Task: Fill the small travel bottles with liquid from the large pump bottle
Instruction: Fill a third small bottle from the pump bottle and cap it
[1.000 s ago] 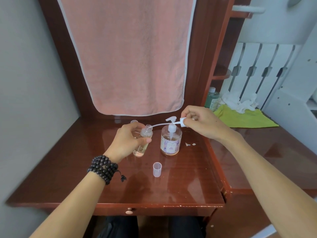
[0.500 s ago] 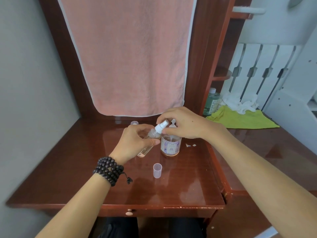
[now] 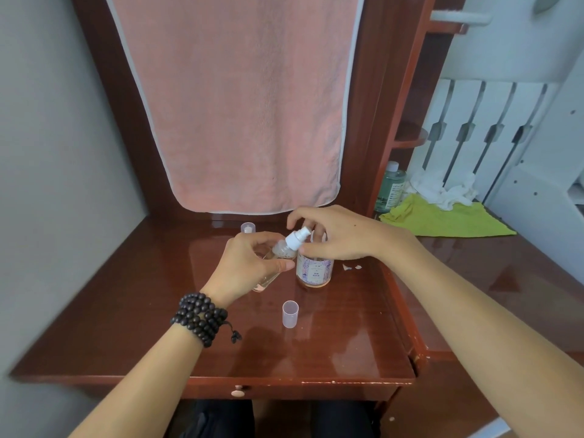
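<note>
Head view: our left hand [image 3: 249,267] holds the small travel bottle [image 3: 278,254] in a curled grip above the table [image 3: 347,343], long axis tilted, its white spray head [image 3: 296,238] pointing up and right. Our right hand [image 3: 341,232] pinches that spray head. The large pump bottle [image 3: 314,270] stands upright just behind. A clear cap [image 3: 290,313] stands nearer us, with open tabletop around it up to the front edge.

Pink towel [image 3: 243,102] hanging behind wooden desk [image 3: 347,336], green bottle [image 3: 391,188], yellow-green cloth [image 3: 448,220], crumpled white cloth [image 3: 442,189]
</note>
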A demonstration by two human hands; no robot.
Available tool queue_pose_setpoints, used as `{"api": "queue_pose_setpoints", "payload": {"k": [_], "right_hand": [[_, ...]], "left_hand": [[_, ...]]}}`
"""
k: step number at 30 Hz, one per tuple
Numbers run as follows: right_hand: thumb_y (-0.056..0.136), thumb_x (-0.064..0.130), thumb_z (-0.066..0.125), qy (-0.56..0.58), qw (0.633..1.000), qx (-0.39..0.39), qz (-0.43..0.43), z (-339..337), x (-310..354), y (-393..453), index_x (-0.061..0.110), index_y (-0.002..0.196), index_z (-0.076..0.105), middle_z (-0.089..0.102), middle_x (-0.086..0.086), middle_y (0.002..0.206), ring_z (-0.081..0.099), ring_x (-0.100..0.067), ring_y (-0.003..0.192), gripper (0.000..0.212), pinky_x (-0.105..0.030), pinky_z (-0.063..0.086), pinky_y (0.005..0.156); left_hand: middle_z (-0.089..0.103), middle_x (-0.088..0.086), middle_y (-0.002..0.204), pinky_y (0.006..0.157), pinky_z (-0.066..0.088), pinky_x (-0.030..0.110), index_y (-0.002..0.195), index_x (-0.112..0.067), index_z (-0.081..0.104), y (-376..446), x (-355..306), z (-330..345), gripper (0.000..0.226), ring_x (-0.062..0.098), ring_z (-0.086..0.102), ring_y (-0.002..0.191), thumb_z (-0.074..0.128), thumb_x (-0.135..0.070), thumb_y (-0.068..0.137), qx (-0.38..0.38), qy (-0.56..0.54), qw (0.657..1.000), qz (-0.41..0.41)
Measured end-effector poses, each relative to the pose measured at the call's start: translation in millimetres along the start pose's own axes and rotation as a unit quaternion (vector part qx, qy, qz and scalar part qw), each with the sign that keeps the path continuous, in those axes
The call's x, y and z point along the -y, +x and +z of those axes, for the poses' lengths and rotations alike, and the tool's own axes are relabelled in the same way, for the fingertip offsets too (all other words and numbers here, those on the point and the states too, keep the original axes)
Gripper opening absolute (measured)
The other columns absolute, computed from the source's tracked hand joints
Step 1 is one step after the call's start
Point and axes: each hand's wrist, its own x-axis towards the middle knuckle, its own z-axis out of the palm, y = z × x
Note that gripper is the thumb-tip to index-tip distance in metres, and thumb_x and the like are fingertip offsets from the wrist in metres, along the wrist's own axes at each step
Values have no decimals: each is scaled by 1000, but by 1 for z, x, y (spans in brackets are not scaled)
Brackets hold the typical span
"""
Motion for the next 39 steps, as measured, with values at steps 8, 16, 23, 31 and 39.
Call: {"api": "queue_pose_setpoints", "payload": {"k": [8, 16, 23, 31, 39], "right_hand": [[96, 49, 62, -16, 999, -37, 24, 7, 6, -3, 21, 107, 65, 69, 3, 80, 62, -1, 60, 30, -17, 48, 51], [98, 45, 61, 11, 998, -43, 36, 13, 10, -7, 13, 105, 62, 67, -7, 80, 52, 1, 42, 33, -11, 35, 35], [100, 44, 59, 1, 998, -59, 28, 12, 12, -8, 11, 102, 68, 65, -3, 74, 53, 5, 43, 34, -11, 35, 36], [101, 41, 58, 19, 995, -95, 28, 21, 5, -4, 11, 95, 67, 69, -9, 77, 52, -7, 48, 32, -12, 36, 37], [91, 27, 72, 94, 989, -115, 17, 30, 2, 2, 16, 93, 67, 69, 2, 73, 54, -2, 55, 12, -20, 41, 52]], "left_hand": [[76, 4, 84, 81, 57, 46, 100, -33, 74, -3, 0, 3, 32, 31, 71, 82, 86, -24, 72, 10, 3, 1000, -3], [76, -10, 90, 89, 56, 42, 100, -37, 75, -1, 4, -2, 35, 14, 71, 89, 88, -29, 69, 5, 12, 1000, 2], [76, -12, 89, 88, 54, 34, 101, -34, 75, 0, 2, -1, 36, 6, 70, 87, 88, -23, 69, 5, 14, 1000, 8], [75, -6, 80, 66, 55, 38, 99, -32, 76, -1, -4, 1, 35, 19, 65, 66, 88, -18, 70, 5, -12, 1000, 3], [72, -22, 76, 74, 54, 33, 94, -38, 76, -1, -2, 5, 36, 10, 66, 74, 90, -20, 65, -68, 56, 996, 26]]}}
